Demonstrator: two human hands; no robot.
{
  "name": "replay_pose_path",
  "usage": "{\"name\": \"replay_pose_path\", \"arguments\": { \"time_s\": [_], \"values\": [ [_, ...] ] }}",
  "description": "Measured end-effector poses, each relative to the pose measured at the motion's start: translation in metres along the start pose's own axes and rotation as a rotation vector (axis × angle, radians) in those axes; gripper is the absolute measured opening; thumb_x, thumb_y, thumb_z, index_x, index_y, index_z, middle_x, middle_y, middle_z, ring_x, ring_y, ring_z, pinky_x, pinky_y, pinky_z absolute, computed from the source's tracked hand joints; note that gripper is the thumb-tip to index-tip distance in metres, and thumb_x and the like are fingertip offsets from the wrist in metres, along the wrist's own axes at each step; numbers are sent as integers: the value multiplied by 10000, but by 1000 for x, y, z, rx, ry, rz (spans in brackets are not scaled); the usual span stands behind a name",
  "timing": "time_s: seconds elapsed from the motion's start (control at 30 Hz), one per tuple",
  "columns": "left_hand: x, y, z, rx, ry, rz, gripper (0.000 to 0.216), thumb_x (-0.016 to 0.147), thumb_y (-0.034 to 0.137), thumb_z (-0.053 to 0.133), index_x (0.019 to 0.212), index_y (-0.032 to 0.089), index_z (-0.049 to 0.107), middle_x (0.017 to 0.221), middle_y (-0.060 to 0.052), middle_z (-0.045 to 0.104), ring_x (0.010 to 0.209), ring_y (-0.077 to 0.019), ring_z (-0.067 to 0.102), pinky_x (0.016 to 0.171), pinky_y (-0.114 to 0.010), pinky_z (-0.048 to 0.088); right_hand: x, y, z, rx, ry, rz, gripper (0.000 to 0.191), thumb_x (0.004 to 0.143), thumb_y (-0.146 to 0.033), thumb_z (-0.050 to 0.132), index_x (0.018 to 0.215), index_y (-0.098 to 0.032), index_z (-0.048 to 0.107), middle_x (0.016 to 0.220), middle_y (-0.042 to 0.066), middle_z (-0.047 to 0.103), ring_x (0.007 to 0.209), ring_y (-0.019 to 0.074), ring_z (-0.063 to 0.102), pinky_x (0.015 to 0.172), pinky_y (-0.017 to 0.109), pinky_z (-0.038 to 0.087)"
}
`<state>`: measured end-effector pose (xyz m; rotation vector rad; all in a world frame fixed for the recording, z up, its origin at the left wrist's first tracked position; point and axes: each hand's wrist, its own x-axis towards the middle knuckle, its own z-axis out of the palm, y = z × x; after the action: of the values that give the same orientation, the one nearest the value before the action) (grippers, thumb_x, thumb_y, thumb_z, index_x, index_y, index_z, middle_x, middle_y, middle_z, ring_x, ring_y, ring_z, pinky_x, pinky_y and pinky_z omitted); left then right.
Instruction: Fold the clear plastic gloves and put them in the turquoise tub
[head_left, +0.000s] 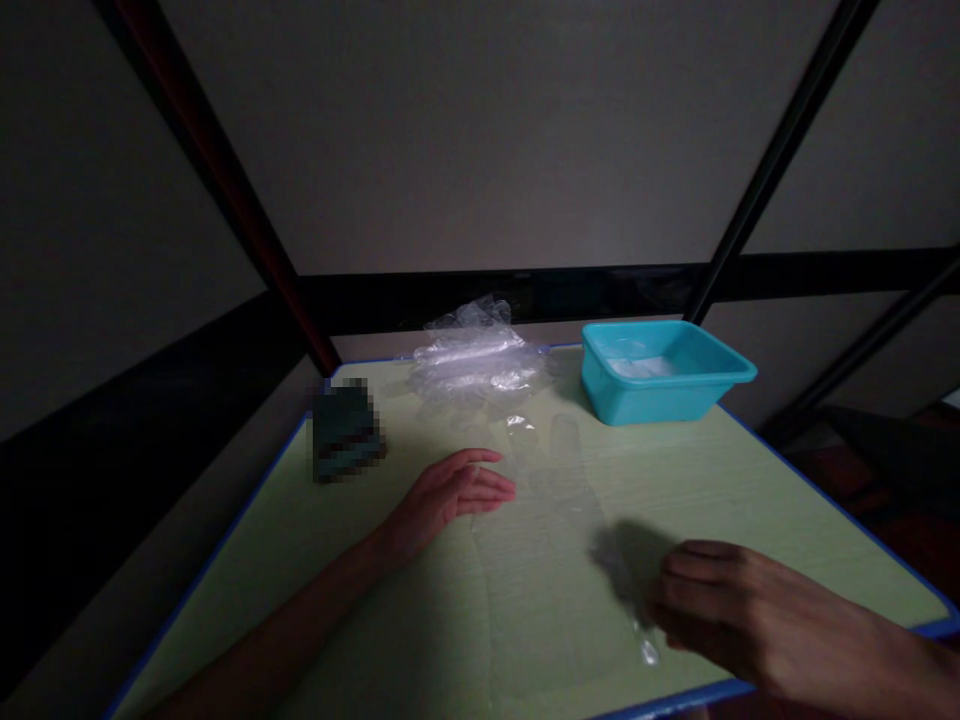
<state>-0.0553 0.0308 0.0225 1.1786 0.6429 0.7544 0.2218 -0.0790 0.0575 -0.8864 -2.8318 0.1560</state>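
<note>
A thin, see-through piece of plastic film (551,590) lies spread on the table, with narrow rounded strips at its far end. I cannot tell whether it is a bag or another shape. Over its left edge my left hand (450,495) is open, fingers stretched to the right and holding nothing. My right hand (720,600) is closed at the film's right edge, which is creased and shiny beside the curled fingers. The fingertips are mostly hidden, but they appear to pinch that edge. A crumpled heap of clear plastic (476,360) sits beyond, at the table's back.
A turquoise plastic basin (641,400) with something whitish inside stands at the back right of the pale table (780,500), which has a blue edge. A dark, blurred-out object (345,435) is at the left. Behind the table rises a grey panelled wall (487,150).
</note>
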Motion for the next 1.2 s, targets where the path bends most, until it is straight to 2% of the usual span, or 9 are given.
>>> {"name": "replay_pose_path", "arguments": {
  "time_s": [0.13,0.23,0.37,0.5,0.67,0.77,0.87,1.0,1.2],
  "values": [
    [1,-4,1,67,-1,-41,367,768,402,550,1000,121,514,894,-120,659,883,-243,605,798,-383,423,-5,-6,13,-56,29,-67,240,853,-136,408,716,-203,594,700,27,585,647,163,478,540,295,341],
    [1,-5,-1,72,-2,-20,378,755,419,558,993,127,522,900,-122,657,878,-245,605,800,-386,420,-4,-7,22,-86,24,-91,214,828,-116,412,706,-176,578,697,27,579,625,162,459,546,299,336],
    [1,-4,-4,64,1,4,362,756,419,559,970,128,541,909,-125,657,872,-241,606,804,-379,418,-5,-7,30,-86,96,-117,182,790,-99,429,666,-166,544,663,21,560,598,151,439,548,295,319],
    [2,-5,-6,94,14,-16,360,740,419,580,943,123,559,905,-127,659,870,-250,608,806,-383,422,-5,-6,30,-96,109,-141,210,796,-94,421,626,-171,517,637,15,545,594,150,438,530,295,308],
    [2,-5,-7,111,5,-34,351,746,415,575,941,124,562,925,-128,656,889,-249,604,817,-384,422,2,-8,19,-39,138,-72,300,859,-124,354,627,-181,534,593,4,539,561,139,447,507,282,337],
    [2,-5,-7,123,-13,-54,358,742,424,576,940,126,561,944,-130,651,912,-255,596,823,-387,420,9,-8,7,7,144,-23,311,883,-140,307,748,-167,586,770,45,605,683,137,517,606,270,405],
    [1,-4,-7,128,-18,-73,358,742,423,577,942,127,558,959,-131,648,931,-256,588,837,-387,413,11,-6,-5,59,102,-23,285,884,-168,312,886,-151,596,961,78,601,834,139,535,710,268,424],
    [1,-3,-7,130,-3,-79,362,735,425,584,938,126,561,956,-128,648,931,-251,588,845,-380,410,6,-4,-8,14,40,-28,206,859,-251,423,819,-189,615,851,47,612,798,159,529,666,283,422],
    [2,-2,-7,116,-5,-95,349,736,414,587,928,124,564,951,-131,649,923,-255,591,833,-382,413,2,-11,13,-35,7,-69,191,801,-154,498,619,-180,551,640,2,563,631,144,480,551,274,375]
  ]
}}
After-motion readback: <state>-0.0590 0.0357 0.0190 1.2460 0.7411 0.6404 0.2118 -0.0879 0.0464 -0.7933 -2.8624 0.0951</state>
